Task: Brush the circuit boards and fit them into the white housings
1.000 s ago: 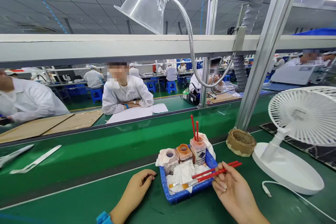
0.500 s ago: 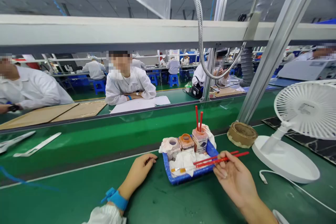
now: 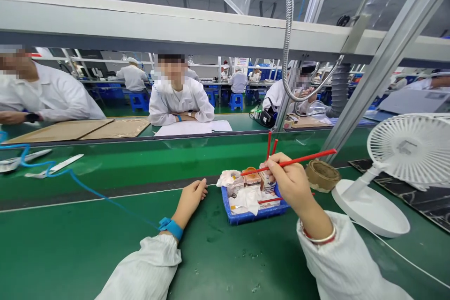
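My right hand (image 3: 290,180) pinches the red handle of a thin brush (image 3: 311,156) above a small blue tray (image 3: 258,218). The brush slants down to the left, its tip at the mouth of the tissue-wrapped left bottle (image 3: 235,189); whether it touches is unclear. Beside that bottle stand an orange-rimmed bottle (image 3: 251,179) and a third bottle (image 3: 267,183), partly behind my hand, with two red handles upright in it. Another red-handled brush (image 3: 270,200) lies across white tissue (image 3: 248,199) in the tray. My left hand (image 3: 191,199) rests on the table left of the tray, fingers loosely bent, nothing visible in it.
A tape roll (image 3: 321,176) and white fan (image 3: 372,208) stand at right. A blue coiled cord (image 3: 101,199) runs to my left wristband (image 3: 171,228). White tweezers-like tools (image 3: 65,164) lie far left. A metal post (image 3: 379,68) rises behind the fan; co-workers sit opposite.
My right hand has risen and moved left, lifting one brush from the tray towards the left bottle; the other brush stays on the tissue. My left hand stays resting. The camera view has shifted.
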### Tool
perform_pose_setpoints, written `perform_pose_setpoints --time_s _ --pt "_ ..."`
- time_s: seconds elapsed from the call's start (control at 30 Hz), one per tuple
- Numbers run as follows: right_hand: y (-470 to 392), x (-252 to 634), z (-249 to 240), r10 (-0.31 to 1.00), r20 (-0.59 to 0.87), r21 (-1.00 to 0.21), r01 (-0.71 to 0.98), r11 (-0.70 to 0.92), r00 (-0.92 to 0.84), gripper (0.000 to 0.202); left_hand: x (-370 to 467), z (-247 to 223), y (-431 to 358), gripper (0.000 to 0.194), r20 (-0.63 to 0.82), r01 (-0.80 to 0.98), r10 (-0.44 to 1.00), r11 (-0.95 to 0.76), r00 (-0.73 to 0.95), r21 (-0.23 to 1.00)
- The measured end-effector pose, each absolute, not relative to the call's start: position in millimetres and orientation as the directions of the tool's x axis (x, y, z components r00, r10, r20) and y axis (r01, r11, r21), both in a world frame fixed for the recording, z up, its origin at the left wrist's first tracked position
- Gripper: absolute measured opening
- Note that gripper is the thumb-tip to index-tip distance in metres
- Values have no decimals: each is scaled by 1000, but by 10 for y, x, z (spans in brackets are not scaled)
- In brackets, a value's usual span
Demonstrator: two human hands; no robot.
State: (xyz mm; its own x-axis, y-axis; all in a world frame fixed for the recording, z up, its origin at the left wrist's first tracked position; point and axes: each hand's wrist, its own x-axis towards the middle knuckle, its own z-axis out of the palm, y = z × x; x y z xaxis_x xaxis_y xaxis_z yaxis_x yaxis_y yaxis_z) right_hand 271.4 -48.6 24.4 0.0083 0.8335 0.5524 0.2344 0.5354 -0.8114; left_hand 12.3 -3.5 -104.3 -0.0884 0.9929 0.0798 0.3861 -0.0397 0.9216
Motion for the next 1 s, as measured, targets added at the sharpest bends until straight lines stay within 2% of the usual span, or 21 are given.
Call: perform_pose_setpoints --time_s 0.43,0.57,0.7,0.8,1.0 --pt "-337 2600 224 616 762 -633 434 642 200 24 100 -1071 -29 34 64 388 998 -51 -22 920" --pt "-254 2584 193 664 746 -589 512 625 48 24 106 -1066 -46 31 68 400 998 -70 19 914" --pt "-123 2449 78 760 608 -546 573 611 -230 27 100 -1059 -57 30 68 408 996 -82 50 909" --pt "-95 2386 52 782 496 -519 593 616 -378 29 89 -1058 -56 29 66 405 996 -85 60 911" --pt "-268 2517 249 795 452 -454 662 596 -406 29 74 -1062 -60 29 60 397 995 -86 79 914"
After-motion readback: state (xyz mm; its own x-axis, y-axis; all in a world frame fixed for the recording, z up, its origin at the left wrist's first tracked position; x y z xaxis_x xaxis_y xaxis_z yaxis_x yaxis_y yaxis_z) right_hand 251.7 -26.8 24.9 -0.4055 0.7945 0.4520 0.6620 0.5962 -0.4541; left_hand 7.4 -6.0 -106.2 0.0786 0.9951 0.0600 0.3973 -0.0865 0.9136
